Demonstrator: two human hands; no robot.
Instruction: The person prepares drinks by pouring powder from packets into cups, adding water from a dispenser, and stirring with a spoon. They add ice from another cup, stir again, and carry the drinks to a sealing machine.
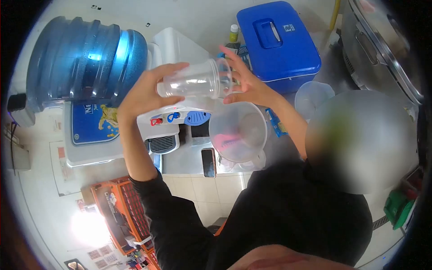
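My left hand [144,92] grips the base end of clear plastic cups [191,82], nested and lying sideways in the air. At their rim end, my right hand [247,86] has its thumb and fingers around the outermost rim, with some fingers seen through the plastic. Below the cups is a large translucent pitcher [245,130] with something pink inside it. Behind my left hand stands a white water dispenser [177,45] with red and blue taps.
A large blue water bottle [85,63] is at the left. Right of the hands are a blue cooler box [288,56], a translucent container [310,96] and a steel lidded vessel [373,49]. A phone [209,163] lies near the counter edge. A blurred rounded object [369,144] covers the right.
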